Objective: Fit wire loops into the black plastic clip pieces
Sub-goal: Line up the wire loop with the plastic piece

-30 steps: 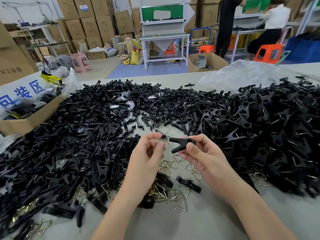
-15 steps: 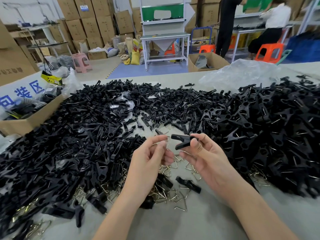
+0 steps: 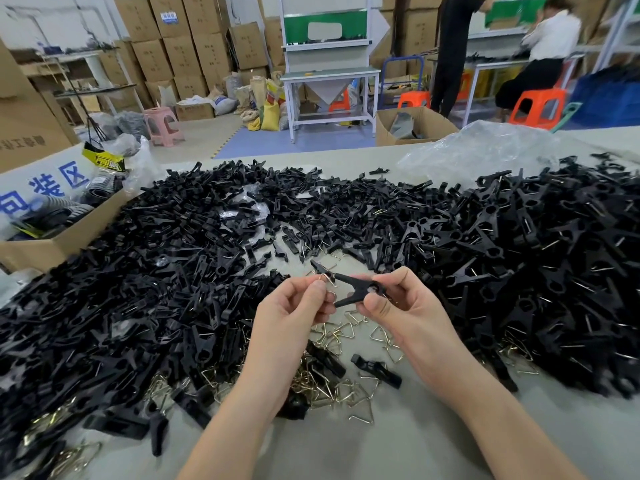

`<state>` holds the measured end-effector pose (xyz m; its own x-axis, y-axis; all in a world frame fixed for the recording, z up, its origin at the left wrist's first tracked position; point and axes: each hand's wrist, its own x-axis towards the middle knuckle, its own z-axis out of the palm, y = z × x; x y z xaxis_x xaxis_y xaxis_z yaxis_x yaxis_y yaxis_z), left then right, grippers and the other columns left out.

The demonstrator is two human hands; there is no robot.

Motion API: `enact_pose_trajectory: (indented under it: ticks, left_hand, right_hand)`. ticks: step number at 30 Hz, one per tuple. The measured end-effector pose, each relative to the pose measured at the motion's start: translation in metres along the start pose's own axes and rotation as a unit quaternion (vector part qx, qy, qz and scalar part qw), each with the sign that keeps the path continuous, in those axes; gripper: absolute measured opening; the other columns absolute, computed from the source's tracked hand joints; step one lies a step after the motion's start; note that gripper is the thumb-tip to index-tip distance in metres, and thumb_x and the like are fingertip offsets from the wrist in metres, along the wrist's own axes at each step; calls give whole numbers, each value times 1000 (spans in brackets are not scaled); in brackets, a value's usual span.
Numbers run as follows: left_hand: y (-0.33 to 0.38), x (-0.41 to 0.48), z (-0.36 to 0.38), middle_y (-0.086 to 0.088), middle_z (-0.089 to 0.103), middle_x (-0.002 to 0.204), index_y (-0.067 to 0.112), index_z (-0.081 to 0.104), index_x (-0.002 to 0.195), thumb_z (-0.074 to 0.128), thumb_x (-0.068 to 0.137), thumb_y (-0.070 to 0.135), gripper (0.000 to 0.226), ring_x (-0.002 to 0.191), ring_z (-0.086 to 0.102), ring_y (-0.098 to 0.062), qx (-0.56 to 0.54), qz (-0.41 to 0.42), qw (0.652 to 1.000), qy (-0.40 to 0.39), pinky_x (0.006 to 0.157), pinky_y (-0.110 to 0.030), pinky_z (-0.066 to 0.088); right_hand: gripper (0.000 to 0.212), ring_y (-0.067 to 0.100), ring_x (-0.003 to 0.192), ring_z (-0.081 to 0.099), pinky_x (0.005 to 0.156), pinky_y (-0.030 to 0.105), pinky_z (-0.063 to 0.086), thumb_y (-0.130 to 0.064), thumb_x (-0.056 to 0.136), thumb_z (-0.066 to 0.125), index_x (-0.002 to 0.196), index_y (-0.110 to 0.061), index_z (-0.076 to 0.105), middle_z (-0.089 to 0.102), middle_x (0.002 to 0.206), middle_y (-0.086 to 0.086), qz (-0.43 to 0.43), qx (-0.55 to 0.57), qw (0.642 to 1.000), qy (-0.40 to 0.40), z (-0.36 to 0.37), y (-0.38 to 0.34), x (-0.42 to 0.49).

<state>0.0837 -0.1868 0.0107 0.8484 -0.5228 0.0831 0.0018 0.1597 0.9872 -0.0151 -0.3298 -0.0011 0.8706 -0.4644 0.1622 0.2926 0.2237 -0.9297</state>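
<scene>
At the far left an open brown cardboard box (image 3: 52, 244) sits on the pale grey table (image 3: 398, 445). A white sign with blue Chinese characters "包装区" (image 3: 45, 192) leans in it, beside a yellow-and-black label (image 3: 104, 162) whose print is too blurred to read. Grey ribbed items fill the box; their number cannot be told.

Next comes a broad heap of loose black plastic clip halves (image 3: 156, 271), matte, flat and long, far too many to count. At its near edge lies a scatter of bent triangular brass-coloured wire loops (image 3: 332, 382), thin and shiny, likewise too many to count, with a few stray black pieces among them.

The left hand (image 3: 294, 320) is raised above the loops, curled, its thumb and forefinger pinched on one small wire loop (image 3: 325, 279) at the open tip of the clip. The right hand (image 3: 405, 310), fingers loosely bent, grips a black plastic clip piece (image 3: 356, 289) at its round pivot end between thumb and fingers; its two pointed arms spread leftward toward the loop, and the loop touches the upper arm.

To the right a second heap of assembled black plastic clips (image 3: 536, 271) with wire glinting in them rises higher. Behind it lies a crumpled clear plastic bag (image 3: 485, 154). Beyond the table stand stacked brown cartons (image 3: 180, 46), one pink stool (image 3: 161, 124), two orange stools (image 3: 536, 107) and two people at benches.
</scene>
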Motion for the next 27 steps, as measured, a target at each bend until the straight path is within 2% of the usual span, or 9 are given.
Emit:
enact_pose_trajectory:
  ticks: [2, 4, 7, 12, 15, 18, 22, 25, 27]
  left_hand:
    - [0, -1, 1, -4, 77, 89, 23, 77, 86, 64, 97, 22, 17, 79, 68, -10, 12, -4, 1000, -8, 73, -21, 56]
    - [0, -3, 4, -3, 76, 91, 23, 76, 84, 65, 97, 25, 17, 80, 67, -9, 23, -10, 1000, -17, 74, -23, 55]
    - [-1, -4, 7, -1, 73, 85, 23, 75, 82, 65, 97, 26, 18, 76, 63, -9, 20, -17, 1000, -16, 78, -30, 55]
    - [-2, -7, 9, 0, 72, 84, 24, 73, 80, 65, 97, 26, 18, 76, 62, -9, 6, -15, 1000, 4, 78, -31, 53]
    - [-1, -8, 11, -1, 72, 84, 25, 74, 78, 66, 96, 25, 19, 76, 61, -11, -19, -28, 999, 16, 81, -36, 52]
    - [0, -9, 14, -2, 70, 81, 23, 74, 77, 65, 95, 20, 21, 73, 60, -12, -56, -41, 997, 18, 75, -33, 50]
    - [3, -11, 15, -3, 67, 79, 16, 68, 85, 61, 98, 19, 15, 71, 60, -12, -78, -67, 995, -18, 66, -25, 52]
    - [4, -11, 10, -1, 68, 76, 17, 64, 87, 57, 101, 21, 16, 70, 61, -12, 51, -29, 998, -38, 65, -27, 52]
    - [4, -13, 9, 3, 66, 76, 21, 65, 90, 49, 104, 22, 22, 70, 60, -11, 132, -6, 990, -47, 68, -31, 52]
  right_hand:
    - [39, 26, 115, 69, 99, 34, 55, -21, 79, 80, 103, -3, 54, 72, 123, 6, -10, -19, 1000, -8, 0, 1, -1]
    - [33, 26, 113, 70, 98, 34, 56, -19, 79, 79, 100, -8, 56, 73, 122, 6, -14, -34, 999, -8, 1, 2, -1]
    - [34, 25, 110, 71, 94, 31, 56, -19, 75, 79, 98, -9, 55, 74, 120, 5, -13, -33, 999, -1, 2, 2, -1]
    - [32, 15, 100, 74, 83, 20, 55, -12, 73, 78, 93, -9, 53, 76, 114, 0, -38, -50, 998, 6, 6, 0, -2]
    - [29, 15, 96, 74, 81, 20, 56, -14, 73, 78, 91, -15, 55, 76, 113, -4, -55, -75, 996, 13, 8, 1, -3]
    - [26, 19, 101, 73, 84, 22, 55, -15, 74, 78, 84, -30, 60, 75, 116, -3, -72, -86, 994, 15, 10, 2, -3]
    - [30, 11, 103, 72, 84, 16, 53, -14, 76, 79, 82, -36, 61, 75, 116, -6, -97, -102, 990, 10, 11, 4, -5]
    - [37, 10, 107, 70, 88, 17, 52, -8, 80, 81, 84, -38, 60, 74, 116, -10, -101, -142, 985, 10, 11, 4, -7]
    - [36, 5, 110, 67, 90, 22, 52, -14, 79, 84, 86, -41, 60, 71, 119, -17, -103, -209, 972, 15, 12, 5, -10]
